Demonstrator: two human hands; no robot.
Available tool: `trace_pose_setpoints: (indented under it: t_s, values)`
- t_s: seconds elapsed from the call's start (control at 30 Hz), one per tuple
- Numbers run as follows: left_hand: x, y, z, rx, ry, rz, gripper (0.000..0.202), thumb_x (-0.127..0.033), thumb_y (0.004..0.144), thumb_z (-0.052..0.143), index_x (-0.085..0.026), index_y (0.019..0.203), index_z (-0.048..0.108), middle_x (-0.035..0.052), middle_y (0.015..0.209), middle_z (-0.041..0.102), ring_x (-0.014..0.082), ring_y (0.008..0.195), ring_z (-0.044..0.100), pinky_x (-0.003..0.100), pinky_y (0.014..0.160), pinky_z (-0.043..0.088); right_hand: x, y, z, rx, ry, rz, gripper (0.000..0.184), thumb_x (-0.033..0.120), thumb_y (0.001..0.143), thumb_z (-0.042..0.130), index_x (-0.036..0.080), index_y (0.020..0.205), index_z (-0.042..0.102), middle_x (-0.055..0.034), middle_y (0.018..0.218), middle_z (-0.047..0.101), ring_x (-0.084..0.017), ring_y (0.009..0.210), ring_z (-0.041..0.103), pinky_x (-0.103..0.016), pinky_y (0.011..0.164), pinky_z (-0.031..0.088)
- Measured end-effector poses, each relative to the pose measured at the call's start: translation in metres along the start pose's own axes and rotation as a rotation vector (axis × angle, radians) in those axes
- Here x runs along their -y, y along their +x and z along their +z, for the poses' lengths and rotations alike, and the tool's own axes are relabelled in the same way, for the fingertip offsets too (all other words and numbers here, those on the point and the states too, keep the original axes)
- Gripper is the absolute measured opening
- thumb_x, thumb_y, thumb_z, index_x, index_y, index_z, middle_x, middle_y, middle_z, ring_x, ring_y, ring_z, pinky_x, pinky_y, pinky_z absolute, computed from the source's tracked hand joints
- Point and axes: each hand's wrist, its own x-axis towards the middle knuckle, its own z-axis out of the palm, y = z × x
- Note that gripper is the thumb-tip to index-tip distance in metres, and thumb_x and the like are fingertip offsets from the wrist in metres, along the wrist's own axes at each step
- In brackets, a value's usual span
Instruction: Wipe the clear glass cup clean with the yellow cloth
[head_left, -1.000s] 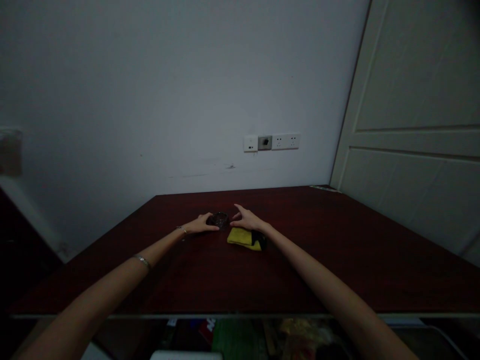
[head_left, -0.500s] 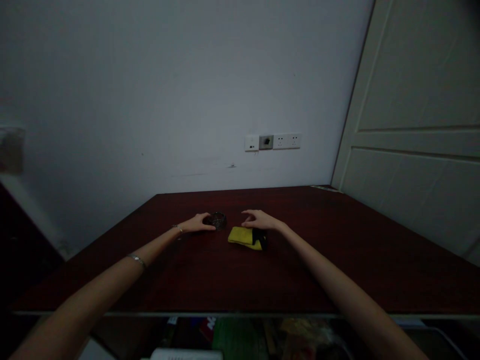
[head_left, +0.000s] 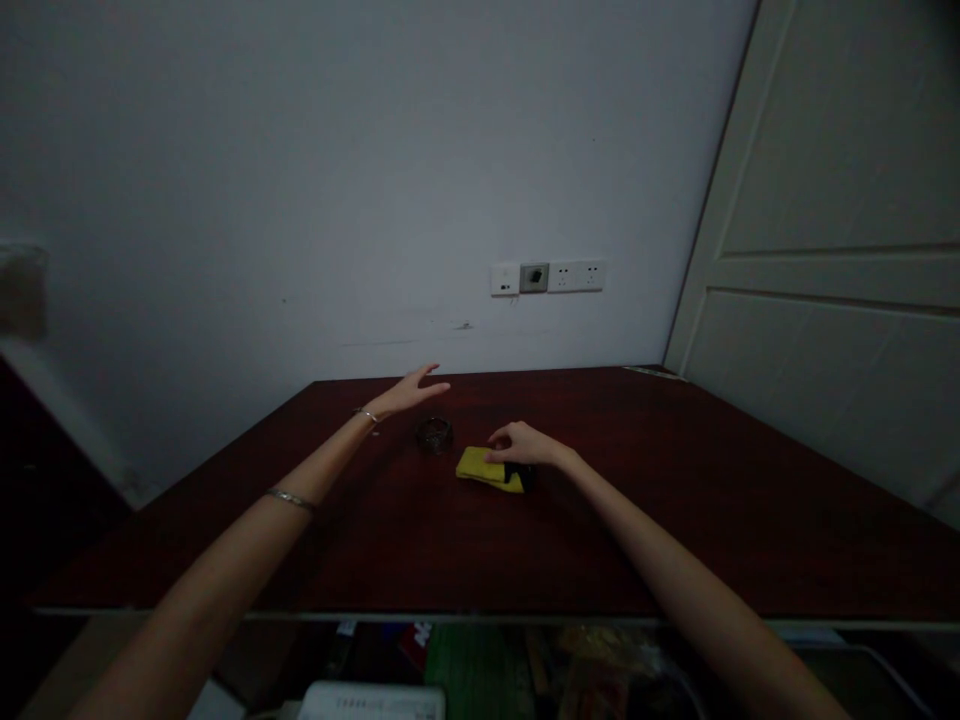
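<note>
Plainly, the bare left hand (head_left: 409, 393) is open, fingers spread, near a round dark glass dish (head_left: 435, 438); the bare right hand (head_left: 527, 443) curls over a folded yellow-and-black cloth (head_left: 480, 467) on the dark-red table (head_left: 375, 550), though whether it grips, I can't tell.

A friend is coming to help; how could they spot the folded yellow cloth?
Look below the wall sockets, on the dark red table. The right hand is at the folded yellow cloth. Its bright yellow, with a black part at right, sets it apart from the round, dark dish to its left.
</note>
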Motion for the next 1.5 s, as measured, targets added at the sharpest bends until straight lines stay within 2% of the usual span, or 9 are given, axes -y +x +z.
trace_pose_setpoints:
  t_s: [0.27, 0.43, 0.6, 0.77, 0.9, 1.1, 1.2, 1.33, 1.5]
  values:
    - [-0.049, -0.006, 0.019, 0.133, -0.047, 0.115, 0.06, -0.053, 0.075, 0.053, -0.016, 0.121, 0.049, 0.0087, 0.131, 0.046, 0.025, 0.121, 0.039, 0.034, 0.102, 0.026, 0.01, -0.002, 0.001, -0.064, 0.079, -0.071, 0.038, 0.033, 0.066, 0.067, 0.013, 0.098, 0.067, -0.0065, 0.087, 0.069, -0.019, 0.075, 0.062, -0.028, 0.067, 0.046]
    - [-0.049, -0.013, 0.03, 0.098, -0.462, 0.011, 0.049, -0.052, 0.078, 0.048, -0.016, 0.11, 0.057, 0.0106, 0.125, 0.052, 0.0234, 0.116, 0.045, 0.034, 0.096, 0.034, 0.023, -0.003, -0.013, -0.128, 0.403, -0.094, 0.04, 0.033, 0.061, 0.07, 0.013, 0.095, 0.068, -0.006, 0.088, 0.069, -0.018, 0.076, 0.062, -0.031, 0.071, 0.047]
    - [-0.043, -0.031, 0.05, -0.007, -0.972, -0.142, 0.055, -0.056, 0.079, 0.043, -0.01, 0.104, 0.058, 0.0164, 0.111, 0.06, 0.0241, 0.101, 0.056, 0.038, 0.087, 0.042, 0.041, -0.001, -0.022, -0.437, 0.857, -0.083, 0.04, 0.033, 0.057, 0.073, 0.016, 0.093, 0.067, -0.0054, 0.09, 0.068, -0.018, 0.078, 0.062, -0.032, 0.075, 0.047]
    - [-0.057, -0.06, 0.063, 0.014, -1.04, -0.053, 0.046, -0.044, 0.073, 0.058, -0.011, 0.105, 0.058, 0.0154, 0.109, 0.061, 0.0248, 0.097, 0.058, 0.039, 0.084, 0.044, 0.048, 0.006, -0.013, -0.612, 1.066, -0.073, 0.044, 0.034, 0.057, 0.073, 0.015, 0.096, 0.064, -0.0067, 0.093, 0.066, -0.017, 0.079, 0.061, -0.031, 0.076, 0.047]
    - [-0.07, -0.069, 0.07, -0.094, -0.894, 0.005, 0.051, -0.024, 0.063, 0.069, -0.011, 0.11, 0.055, 0.0133, 0.115, 0.058, 0.0243, 0.103, 0.055, 0.035, 0.086, 0.044, 0.047, 0.009, 0.001, -0.605, 0.862, -0.133, 0.055, 0.034, 0.063, 0.069, 0.018, 0.113, 0.055, -0.0049, 0.09, 0.062, -0.017, 0.078, 0.06, -0.033, 0.074, 0.049]
    - [-0.076, -0.07, 0.07, -0.162, -0.773, -0.019, 0.034, -0.024, 0.072, 0.056, -0.009, 0.103, 0.057, 0.0094, 0.099, 0.064, 0.0178, 0.085, 0.059, 0.028, 0.074, 0.047, 0.06, -0.007, 0.013, -0.743, 0.087, -0.388, 0.03, 0.027, 0.082, 0.049, 0.025, 0.111, 0.057, -0.0092, 0.122, 0.041, -0.021, 0.115, 0.043, -0.04, 0.097, 0.038]
    - [-0.073, -0.069, 0.063, -0.181, -0.719, -0.017, 0.03, -0.022, 0.073, 0.053, -0.01, 0.1, 0.059, 0.0066, 0.09, 0.065, 0.0155, 0.079, 0.058, 0.025, 0.069, 0.046, 0.069, -0.014, 0.014, -0.632, -0.116, -0.455, 0.052, 0.037, 0.08, 0.053, 0.023, 0.128, 0.041, -0.0118, 0.131, 0.035, -0.025, 0.124, 0.034, -0.046, 0.101, 0.034]
    - [-0.064, -0.064, 0.049, -0.126, -0.7, -0.052, 0.027, -0.022, 0.072, 0.051, -0.01, 0.095, 0.061, 0.0053, 0.082, 0.065, 0.0135, 0.071, 0.057, 0.023, 0.062, 0.044, 0.072, -0.012, 0.019, -0.561, -0.209, -0.461, 0.083, 0.048, 0.072, 0.06, 0.019, 0.139, 0.019, -0.0143, 0.14, 0.028, -0.029, 0.131, 0.022, -0.052, 0.105, 0.026]
    - [-0.042, -0.06, 0.02, 0.11, -0.599, -0.101, 0.024, -0.014, 0.062, 0.05, -0.011, 0.082, 0.064, 0.0013, 0.071, 0.064, 0.0114, 0.061, 0.055, 0.021, 0.059, 0.043, 0.07, -0.008, 0.025, -0.577, -0.013, -0.441, 0.049, 0.033, 0.082, 0.051, 0.018, 0.127, 0.041, -0.0112, 0.126, 0.049, -0.024, 0.12, 0.042, -0.044, 0.101, 0.033]
